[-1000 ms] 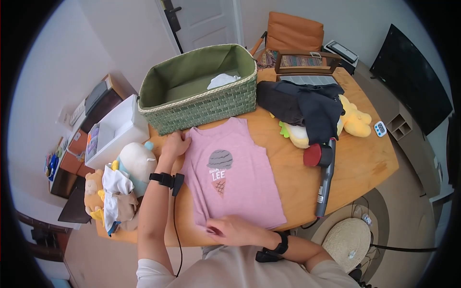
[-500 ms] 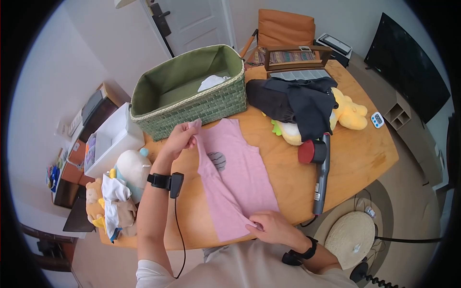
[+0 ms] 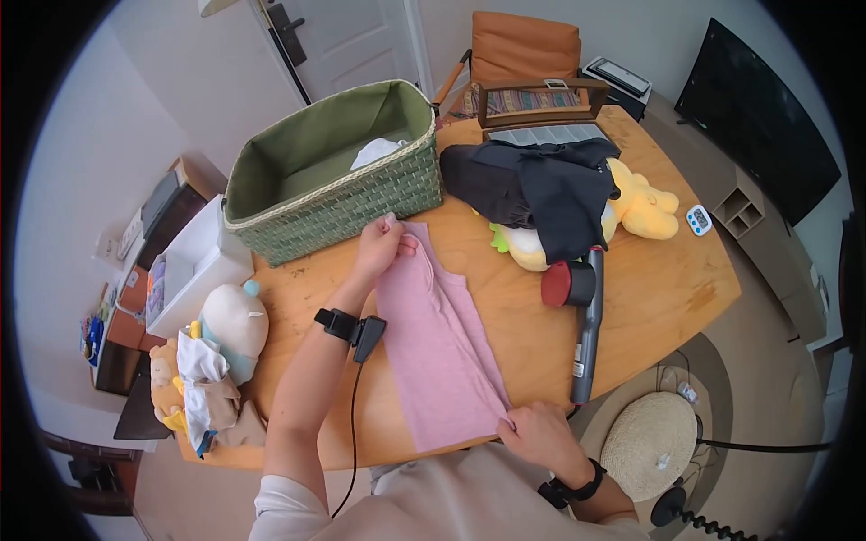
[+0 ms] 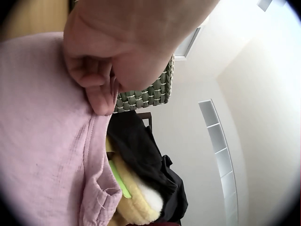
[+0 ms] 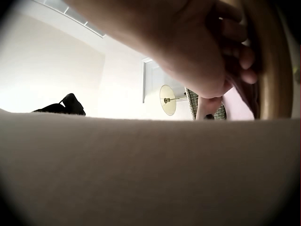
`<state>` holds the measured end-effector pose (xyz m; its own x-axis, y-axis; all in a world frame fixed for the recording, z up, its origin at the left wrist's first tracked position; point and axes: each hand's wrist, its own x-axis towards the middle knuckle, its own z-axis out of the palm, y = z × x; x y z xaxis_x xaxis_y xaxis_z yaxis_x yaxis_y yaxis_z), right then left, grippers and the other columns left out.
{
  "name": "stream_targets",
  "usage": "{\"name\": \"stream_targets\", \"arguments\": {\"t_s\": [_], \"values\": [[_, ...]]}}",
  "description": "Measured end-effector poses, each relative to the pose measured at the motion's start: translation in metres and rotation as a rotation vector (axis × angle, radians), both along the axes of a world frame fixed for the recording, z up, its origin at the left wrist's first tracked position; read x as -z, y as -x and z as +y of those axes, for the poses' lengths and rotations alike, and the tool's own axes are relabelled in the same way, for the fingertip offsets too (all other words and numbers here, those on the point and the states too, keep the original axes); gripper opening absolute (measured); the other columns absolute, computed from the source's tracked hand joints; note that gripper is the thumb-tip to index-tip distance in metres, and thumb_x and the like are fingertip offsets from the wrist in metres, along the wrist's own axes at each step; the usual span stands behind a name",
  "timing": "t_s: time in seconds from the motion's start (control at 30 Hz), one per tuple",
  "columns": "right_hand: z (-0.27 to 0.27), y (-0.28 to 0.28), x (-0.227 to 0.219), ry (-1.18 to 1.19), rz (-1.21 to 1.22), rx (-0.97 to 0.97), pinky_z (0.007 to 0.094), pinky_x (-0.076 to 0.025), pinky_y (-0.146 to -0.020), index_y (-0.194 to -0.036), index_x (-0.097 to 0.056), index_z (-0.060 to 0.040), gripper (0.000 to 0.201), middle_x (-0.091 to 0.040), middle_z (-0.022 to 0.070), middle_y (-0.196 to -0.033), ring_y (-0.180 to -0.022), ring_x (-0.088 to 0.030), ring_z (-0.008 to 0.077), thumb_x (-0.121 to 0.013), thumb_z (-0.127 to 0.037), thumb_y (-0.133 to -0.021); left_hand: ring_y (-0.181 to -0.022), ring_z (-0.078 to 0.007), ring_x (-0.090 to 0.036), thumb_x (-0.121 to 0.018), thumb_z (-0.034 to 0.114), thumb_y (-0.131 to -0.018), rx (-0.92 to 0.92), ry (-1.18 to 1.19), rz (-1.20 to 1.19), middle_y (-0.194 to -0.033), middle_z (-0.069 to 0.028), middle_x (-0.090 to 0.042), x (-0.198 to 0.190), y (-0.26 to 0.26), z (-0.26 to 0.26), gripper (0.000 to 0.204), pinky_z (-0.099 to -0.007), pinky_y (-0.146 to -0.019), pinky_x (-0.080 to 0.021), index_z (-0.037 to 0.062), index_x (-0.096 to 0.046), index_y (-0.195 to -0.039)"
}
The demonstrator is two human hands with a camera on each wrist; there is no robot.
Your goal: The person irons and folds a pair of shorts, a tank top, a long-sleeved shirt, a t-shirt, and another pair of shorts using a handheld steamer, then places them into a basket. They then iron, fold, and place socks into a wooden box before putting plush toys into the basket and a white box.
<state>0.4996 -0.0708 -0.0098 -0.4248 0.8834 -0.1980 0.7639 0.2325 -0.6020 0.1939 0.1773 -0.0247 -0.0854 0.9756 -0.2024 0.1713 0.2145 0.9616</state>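
Observation:
A pink sleeveless top [image 3: 437, 352] lies on the wooden table [image 3: 316, 397], its left part folded lengthwise over the rest, so the ice-cream print is hidden. At the shoulder end, close to the green woven basket [image 3: 352, 203], my left hand [image 3: 383, 245] pinches the fabric between thumb and fingers. The left wrist view shows the cloth's edge [image 4: 101, 146] running down from those fingertips. By the table's front edge my right hand [image 3: 543, 437] pinches the hem corner. The right wrist view has that hand [image 5: 202, 56] partly in shadow, with shirt fabric in front of it.
Right of the top lie a grey handheld device with a red round end [image 3: 566, 284] and dark clothes [image 3: 550, 189] over a yellow plush toy [image 3: 645, 203]. Plush toys [image 3: 233, 329] and small garments [image 3: 207, 388] sit at the left, near a white box [image 3: 203, 270]. A timer [image 3: 698, 220] is far right.
Both hands have carried the top's left edge to the right, folding it over the printed front. The print went from fully visible to covered. The head view has also shifted slightly.

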Motion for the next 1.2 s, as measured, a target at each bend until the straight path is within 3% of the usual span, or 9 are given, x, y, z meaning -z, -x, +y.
{"name": "stream_targets", "arguments": {"t_s": [0.2, 0.33, 0.43, 0.5, 0.6, 0.8, 1.03, 1.13, 1.2], "values": [[0.003, 0.001, -0.003, -0.037, -0.161, -0.043, 0.0501, -0.054, -0.062, -0.069, -0.070, 0.0029, 0.038, -0.065, 0.0236, -0.064, -0.062, -0.068, 0.0404, -0.061, -0.027, -0.090, -0.089, -0.0107, -0.066, -0.056, 0.023, -0.103, 0.221, -0.063, 0.132, -0.106, -0.0071, -0.071, 0.007, -0.004, -0.008, 0.018, -0.0252, -0.076, -0.053, 0.0059, -0.062, -0.106], [0.008, 0.001, -0.013, 0.021, -0.207, -0.108, 0.0506, -0.054, -0.064, -0.073, -0.073, 0.0021, 0.043, -0.066, 0.0245, -0.067, -0.066, -0.068, 0.0422, -0.063, -0.035, -0.093, -0.082, -0.0105, -0.065, -0.062, 0.012, -0.097, 0.235, -0.265, 0.164, -0.096, -0.0041, -0.069, 0.024, 0.015, -0.005, 0.013, -0.0284, -0.075, -0.054, 0.0014, -0.063, -0.104], [0.014, 0.006, -0.027, -0.003, -0.249, -0.137, 0.0489, -0.053, -0.059, -0.076, -0.071, 0.0025, 0.040, -0.066, 0.0229, -0.066, -0.062, -0.069, 0.0385, -0.063, -0.033, -0.094, -0.081, -0.0184, -0.068, -0.063, 0.008, -0.092, 0.217, -0.381, 0.357, -0.094, -0.0070, -0.069, 0.013, 0.022, -0.015, 0.012, -0.0329, -0.073, -0.055, 0.0025, -0.065, -0.103], [0.022, 0.016, -0.038, -0.093, -0.225, -0.033, 0.0480, -0.053, -0.058, -0.091, -0.069, 0.0024, 0.037, -0.068, 0.0239, -0.071, -0.065, -0.070, 0.0377, -0.063, -0.033, -0.095, -0.078, -0.0301, -0.068, -0.062, 0.007, -0.088, 0.135, -0.618, 0.879, -0.089, -0.0145, -0.070, 0.002, 0.025, -0.020, 0.012, -0.0400, -0.072, -0.055, 0.0026, -0.064, -0.099], [0.031, 0.024, -0.028, -0.067, -0.201, -0.034, 0.0518, -0.053, -0.066, -0.092, -0.062, 0.0007, 0.034, -0.068, 0.0246, -0.075, -0.071, -0.069, 0.0422, -0.063, -0.033, -0.096, -0.080, -0.0336, -0.065, -0.066, 0.008, -0.082, 0.115, -0.347, 0.871, -0.089, -0.0167, -0.067, -0.020, 0.022, -0.048, 0.012, -0.0398, -0.072, -0.052, 0.0019, -0.061, -0.091], [0.038, 0.019, -0.002, -0.021, -0.241, -0.064, 0.0492, -0.054, -0.068, -0.095, -0.064, -0.0041, 0.021, -0.070, 0.0203, -0.077, -0.075, -0.069, 0.0404, -0.063, -0.025, -0.093, -0.090, -0.0309, -0.066, -0.071, 0.028, -0.087, 0.938, -0.236, 0.682, -0.093, -0.0119, -0.066, -0.043, -0.002, -0.179, 0.021, -0.0420, -0.078, -0.053, 0.0086, -0.064, -0.095], [0.048, 0.013, -0.029, 0.053, -0.228, -0.128, 0.0491, -0.053, -0.068, -0.092, -0.065, -0.0050, 0.017, -0.069, 0.0160, -0.073, -0.071, -0.069, 0.0384, -0.066, -0.022, -0.091, -0.105, -0.0226, -0.061, -0.079, 0.043, -0.077, 0.986, -0.384, 0.971, -0.108, -0.0043, -0.063, -0.028, -0.005, -0.250, 0.049, -0.0363, -0.088, -0.050, 0.0054, -0.063, -0.104], [0.061, 0.031, -0.053, 0.098, -0.525, -0.189, 0.0462, -0.053, -0.075, -0.101, -0.067, -0.0041, 0.020, -0.072, 0.0161, -0.091, -0.085, -0.069, 0.0353, -0.066, -0.021, -0.091, -0.101, -0.0212, -0.062, -0.078, 0.039, -0.078, 1.011, -0.450, 1.001, -0.102, -0.0046, -0.064, -0.022, -0.005, -0.257, 0.043, -0.0352, -0.085, -0.051, 0.0052, -0.063, -0.101], [0.070, 0.049, -0.055, -0.261, -0.200, -0.196, 0.0434, -0.050, -0.092, -0.117, -0.065, -0.0032, 0.030, -0.065, 0.0182, -0.124, -0.115, -0.062, 0.0333, -0.066, -0.020, -0.092, -0.097, -0.0223, -0.063, -0.075, 0.034, -0.079, 1.001, -0.440, 0.955, -0.095, -0.0058, -0.064, -0.014, -0.006, -0.261, 0.037, -0.0378, -0.085, -0.052, 0.0049, -0.064, -0.098]]}}
